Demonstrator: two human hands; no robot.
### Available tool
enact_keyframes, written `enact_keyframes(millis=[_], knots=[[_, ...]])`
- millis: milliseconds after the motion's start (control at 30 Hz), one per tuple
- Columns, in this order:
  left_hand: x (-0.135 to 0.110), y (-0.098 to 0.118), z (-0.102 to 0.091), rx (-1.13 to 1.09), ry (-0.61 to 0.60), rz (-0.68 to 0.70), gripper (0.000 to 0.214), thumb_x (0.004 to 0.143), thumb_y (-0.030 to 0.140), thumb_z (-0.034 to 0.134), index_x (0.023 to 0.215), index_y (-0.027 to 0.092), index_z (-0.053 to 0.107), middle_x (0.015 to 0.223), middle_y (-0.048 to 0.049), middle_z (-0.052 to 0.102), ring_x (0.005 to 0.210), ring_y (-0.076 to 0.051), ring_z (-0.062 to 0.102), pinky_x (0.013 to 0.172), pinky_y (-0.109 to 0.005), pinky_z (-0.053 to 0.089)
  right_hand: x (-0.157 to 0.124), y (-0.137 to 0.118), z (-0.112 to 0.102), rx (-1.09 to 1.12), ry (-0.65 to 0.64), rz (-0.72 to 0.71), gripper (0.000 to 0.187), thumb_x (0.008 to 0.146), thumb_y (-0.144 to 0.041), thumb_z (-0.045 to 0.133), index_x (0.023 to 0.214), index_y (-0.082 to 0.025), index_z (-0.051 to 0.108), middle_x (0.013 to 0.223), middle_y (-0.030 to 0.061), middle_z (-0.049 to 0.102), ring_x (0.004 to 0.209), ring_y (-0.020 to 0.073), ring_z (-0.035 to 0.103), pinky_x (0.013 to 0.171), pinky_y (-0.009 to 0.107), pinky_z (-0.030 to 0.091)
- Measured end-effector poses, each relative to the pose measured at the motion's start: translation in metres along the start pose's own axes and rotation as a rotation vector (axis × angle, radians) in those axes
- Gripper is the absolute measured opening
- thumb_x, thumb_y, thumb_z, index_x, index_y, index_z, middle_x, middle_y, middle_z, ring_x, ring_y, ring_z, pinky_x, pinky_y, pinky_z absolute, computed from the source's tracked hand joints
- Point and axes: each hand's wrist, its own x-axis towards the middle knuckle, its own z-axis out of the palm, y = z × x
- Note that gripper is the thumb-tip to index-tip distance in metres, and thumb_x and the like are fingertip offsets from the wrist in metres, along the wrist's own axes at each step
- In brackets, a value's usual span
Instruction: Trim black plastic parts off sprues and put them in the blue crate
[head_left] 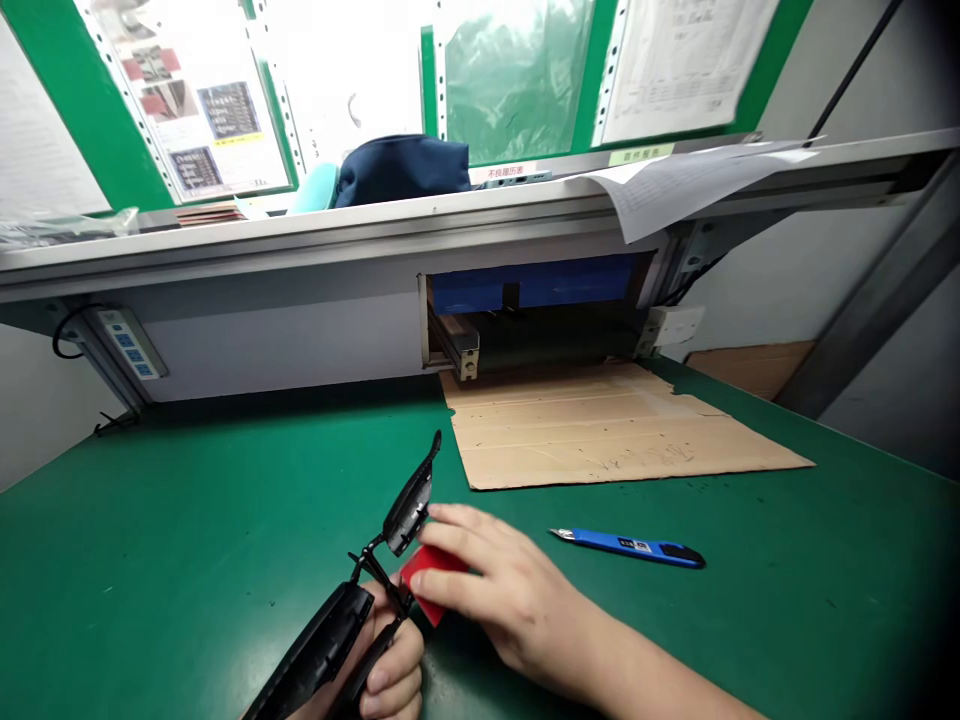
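Observation:
My left hand (397, 665) is closed round a branched black plastic part (319, 650), low in the middle of the view. Long curved pieces of that part hang together on a thin sprue-like stem, one reaching up to the right. Between the thumb and fingers of my right hand (510, 580) is a small flat red piece (435, 580), held against the black part near its stem. Its exact kind I cannot make out. To the right of my right hand, a blue utility knife (630, 547) lies on the green table with its tip pointing left.
A cardboard sheet (600, 430) lies on the green tabletop (187, 520) beneath an opening with a blue panel (555, 285). Above runs a shelf (360, 225) carrying a dark blue pouch (405, 168) and overhanging papers (652, 195). A power strip (131, 342) is mounted at left.

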Motion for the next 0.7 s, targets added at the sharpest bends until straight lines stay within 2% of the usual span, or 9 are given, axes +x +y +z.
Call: enact_keyframes(millis=[33, 100, 167, 200, 367, 533, 700], knots=[[0.0, 0.001, 0.0, -0.02, -0.011, 0.015, 0.049, 0.091, 0.045, 0.048, 0.052, 0.016, 0.058, 0.038, 0.0043, 0.029, 0.031, -0.007, 0.025, 0.039, -0.024, 0.025, 0.0, 0.005, -0.001, -0.03, 0.037, 0.05, 0.04, 0.093, -0.009, 0.04, 0.124, -0.025, 0.058, 0.131, 0.0087, 0.049, 0.126, 0.0292, 0.039, 0.103, 0.051, 0.038], [-0.002, 0.004, 0.0, -0.066, -0.044, 0.056, 0.039, 0.096, 0.036, 0.038, 0.086, 0.016, 0.07, 0.041, 0.0057, 0.031, 0.032, -0.007, 0.021, 0.04, -0.023, 0.026, -0.002, 0.015, -0.005, -0.068, 0.158, 0.217, 0.036, 0.093, -0.009, 0.04, 0.118, -0.025, 0.06, 0.127, 0.0095, 0.051, 0.119, 0.03, 0.044, 0.097, 0.052, 0.042], [-0.005, 0.007, -0.001, -0.107, -0.095, 0.076, 0.041, 0.098, 0.031, 0.029, 0.121, 0.017, 0.06, 0.044, 0.0062, 0.033, 0.033, -0.008, 0.02, 0.041, -0.023, 0.028, -0.003, 0.023, -0.008, -0.04, 0.255, 0.344, 0.031, 0.094, -0.012, 0.042, 0.116, -0.024, 0.059, 0.125, 0.0096, 0.05, 0.114, 0.0289, 0.047, 0.093, 0.049, 0.045], [-0.007, 0.009, -0.001, -0.124, -0.127, 0.07, 0.044, 0.099, 0.032, 0.026, 0.128, 0.015, 0.055, 0.043, 0.006, 0.034, 0.032, -0.008, 0.021, 0.042, -0.023, 0.029, -0.004, 0.025, -0.009, -0.007, 0.284, 0.363, 0.029, 0.095, -0.014, 0.043, 0.118, -0.025, 0.057, 0.125, 0.0091, 0.049, 0.114, 0.0281, 0.047, 0.093, 0.048, 0.046], [-0.012, 0.013, 0.001, -0.186, -0.147, 0.036, 0.05, 0.1, 0.034, 0.019, 0.132, 0.015, 0.052, 0.043, 0.0055, 0.034, 0.032, -0.008, 0.021, 0.042, -0.023, 0.028, -0.004, 0.016, -0.006, 0.091, 0.329, 0.323, 0.031, 0.097, -0.016, 0.042, 0.125, -0.026, 0.052, 0.131, 0.0069, 0.045, 0.12, 0.0261, 0.043, 0.1, 0.045, 0.041], [-0.014, 0.014, 0.006, -0.198, -0.151, 0.022, 0.05, 0.099, 0.036, 0.021, 0.135, 0.015, 0.05, 0.041, 0.006, 0.032, 0.031, -0.008, 0.019, 0.042, -0.022, 0.028, -0.004, 0.011, -0.005, 0.137, 0.346, 0.329, 0.032, 0.098, -0.018, 0.042, 0.129, -0.025, 0.05, 0.132, 0.0074, 0.044, 0.12, 0.0254, 0.043, 0.1, 0.043, 0.04], [-0.013, 0.015, 0.01, -0.188, -0.164, 0.02, 0.048, 0.099, 0.037, 0.026, 0.131, 0.016, 0.055, 0.04, 0.0063, 0.031, 0.03, -0.007, 0.018, 0.041, -0.021, 0.028, -0.004, 0.009, -0.006, 0.171, 0.335, 0.319, 0.033, 0.099, -0.021, 0.044, 0.132, -0.024, 0.047, 0.133, 0.0071, 0.043, 0.12, 0.0246, 0.042, 0.101, 0.042, 0.039]])
